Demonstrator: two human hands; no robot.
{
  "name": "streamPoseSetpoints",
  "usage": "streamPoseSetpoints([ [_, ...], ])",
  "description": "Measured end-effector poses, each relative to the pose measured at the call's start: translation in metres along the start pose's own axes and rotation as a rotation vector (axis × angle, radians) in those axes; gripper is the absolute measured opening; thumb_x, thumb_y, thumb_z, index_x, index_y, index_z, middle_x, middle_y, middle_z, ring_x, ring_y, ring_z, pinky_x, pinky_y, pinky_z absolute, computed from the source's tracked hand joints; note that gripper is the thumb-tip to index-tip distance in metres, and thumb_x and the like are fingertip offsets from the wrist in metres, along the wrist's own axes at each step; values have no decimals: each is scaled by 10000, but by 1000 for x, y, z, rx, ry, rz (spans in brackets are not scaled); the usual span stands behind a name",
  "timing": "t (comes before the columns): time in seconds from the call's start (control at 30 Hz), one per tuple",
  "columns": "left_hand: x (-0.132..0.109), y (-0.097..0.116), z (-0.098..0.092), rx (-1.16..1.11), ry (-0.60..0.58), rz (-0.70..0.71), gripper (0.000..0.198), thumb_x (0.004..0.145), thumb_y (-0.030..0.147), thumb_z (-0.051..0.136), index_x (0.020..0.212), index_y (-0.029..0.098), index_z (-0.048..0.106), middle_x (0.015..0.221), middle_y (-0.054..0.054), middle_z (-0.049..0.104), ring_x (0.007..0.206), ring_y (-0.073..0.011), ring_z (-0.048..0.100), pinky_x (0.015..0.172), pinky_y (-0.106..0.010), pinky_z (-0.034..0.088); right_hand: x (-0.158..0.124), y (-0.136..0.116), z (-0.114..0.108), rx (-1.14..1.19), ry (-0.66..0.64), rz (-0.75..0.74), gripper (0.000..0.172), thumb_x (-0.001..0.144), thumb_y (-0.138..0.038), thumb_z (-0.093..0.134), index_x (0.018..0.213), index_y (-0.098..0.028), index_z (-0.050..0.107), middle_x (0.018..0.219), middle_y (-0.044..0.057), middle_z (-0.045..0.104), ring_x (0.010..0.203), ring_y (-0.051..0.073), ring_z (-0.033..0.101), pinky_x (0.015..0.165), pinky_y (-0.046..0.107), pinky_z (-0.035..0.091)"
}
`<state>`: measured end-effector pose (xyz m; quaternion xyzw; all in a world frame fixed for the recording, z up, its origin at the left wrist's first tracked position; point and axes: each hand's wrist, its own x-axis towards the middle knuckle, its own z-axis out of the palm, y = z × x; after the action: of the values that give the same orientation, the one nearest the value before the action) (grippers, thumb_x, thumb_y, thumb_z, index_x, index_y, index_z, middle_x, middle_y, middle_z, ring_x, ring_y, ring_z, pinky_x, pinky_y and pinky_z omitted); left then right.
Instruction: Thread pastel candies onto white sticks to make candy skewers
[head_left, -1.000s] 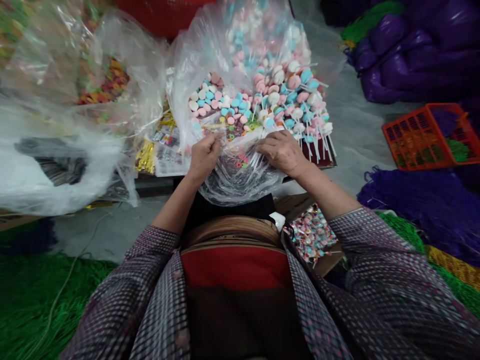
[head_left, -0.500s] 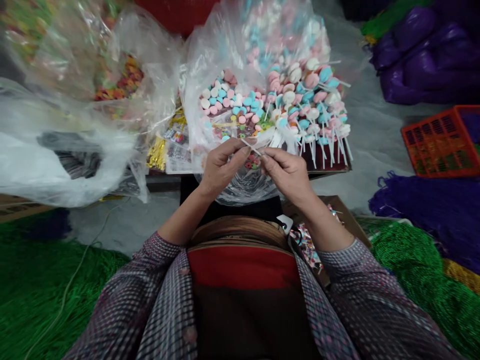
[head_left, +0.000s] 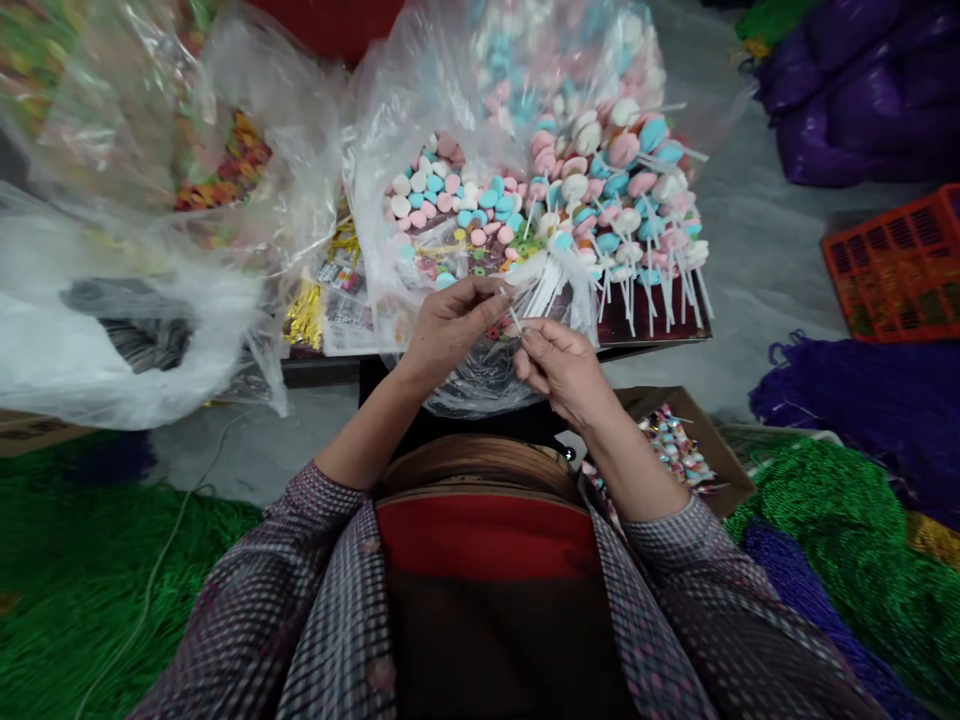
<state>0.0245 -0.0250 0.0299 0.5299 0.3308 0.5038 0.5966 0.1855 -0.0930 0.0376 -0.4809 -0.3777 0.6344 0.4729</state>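
My left hand [head_left: 452,322] and my right hand [head_left: 561,366] meet over a clear plastic bag [head_left: 480,375] that hangs off the table's near edge. Both pinch a thin white stick [head_left: 512,316] held between their fingertips. Small coloured ring candies [head_left: 495,332] lie in the bag just beyond my fingers. Right behind them lies a pile of pink, blue and white lollipops [head_left: 607,200] on white sticks, and loose round candies [head_left: 450,195] of the same colours fill a large open bag.
Crumpled clear bags [head_left: 150,250] with orange and red sweets cover the table's left. A cardboard box of wrapped candies [head_left: 679,455] sits by my right knee. Green tassels [head_left: 67,570], purple tassels [head_left: 862,400] and an orange crate [head_left: 896,265] lie around on the floor.
Both hands lifted off the plastic bag and came together with a white stick pinched between them. My right hand has since drawn slightly back toward me.
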Motion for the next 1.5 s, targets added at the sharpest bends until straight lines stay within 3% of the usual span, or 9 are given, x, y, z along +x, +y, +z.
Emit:
streamPoseSetpoints([
  [0.27, 8, -1, 1, 77, -42, -91, 404, 792, 595, 869, 824, 215, 734, 727, 31, 665, 663, -100, 598, 672, -249, 507, 0, 8, -2, 9, 15, 6, 493, 831, -677, 787, 992, -213, 749, 585, -74, 640, 383, 31, 396, 396, 201, 218],
  [0.43, 22, 10, -6, 270, -235, -125, 392, 868, 583, 781, 873, 192, 761, 797, 3, 715, 735, -120, 615, 727, -255, 509, -3, 2, -9, -5, 52, 98, 514, 770, -674, 833, 959, -204, 749, 543, -60, 662, 353, 66, 481, 371, 204, 321],
  [0.5, 40, 11, -16, 444, -237, -76, 329, 942, 510, 698, 904, 191, 766, 800, -1, 715, 748, -126, 616, 739, -261, 501, -2, 0, -14, -22, 106, 79, 498, 755, -640, 859, 972, -202, 762, 516, -67, 645, 341, 61, 449, 354, 199, 288],
  [0.63, 97, -2, -44, 972, -50, 82, 213, 969, 283, 588, 853, 210, 751, 844, -43, 742, 896, -193, 648, 839, -321, 487, 3, 0, -20, -25, 215, 29, 506, 730, -611, 886, 1011, -202, 789, 478, -83, 609, 329, 48, 382, 340, 190, 225],
  [0.8, 154, -29, -61, 1401, 7, -109, 251, 943, 232, 522, 916, 203, 770, 1065, -134, 776, 1104, -301, 656, 931, -391, 449, 4, 2, -20, -17, 251, 14, 499, 756, -620, 862, 1025, -204, 806, 477, -85, 598, 333, 39, 364, 352, 192, 217],
  [0.97, 161, -48, -57, 1299, 78, -146, 224, 856, 167, 611, 1020, 178, 763, 1228, -173, 731, 1228, -367, 618, 1052, -451, 410, 1, 7, -23, -20, 269, 10, 471, 766, -624, 851, 968, -202, 798, 486, -79, 597, 339, 41, 359, 358, 199, 207],
  [1.2, 155, -60, -73, 1092, 66, 22, 255, 791, 99, 619, 952, 256, 740, 1063, -116, 757, 1163, -354, 616, 1085, -487, 420, 2, 16, -20, -28, 246, -4, 416, 821, -608, 815, 992, -228, 798, 501, -81, 585, 360, 52, 360, 367, 209, 218],
  [1.37, 156, -58, -74, 1153, 19, -48, 98, 777, 130, 678, 801, 223, 697, 1043, -142, 716, 1204, -376, 581, 1120, -500, 391, -2, 17, -19, -29, 250, 3, 420, 830, -611, 802, 992, -225, 789, 510, -81, 578, 362, 53, 342, 376, 216, 205],
  [1.5, 159, -60, -71, 1095, 6, -104, 148, 730, 92, 680, 709, 223, 616, 1059, -147, 680, 1213, -369, 569, 1095, -475, 392, 12, 9, -18, -167, 213, -42, 393, 894, -588, 733, 1039, -225, 778, 563, -68, 597, 391, 77, 383, 430, 238, 295],
])
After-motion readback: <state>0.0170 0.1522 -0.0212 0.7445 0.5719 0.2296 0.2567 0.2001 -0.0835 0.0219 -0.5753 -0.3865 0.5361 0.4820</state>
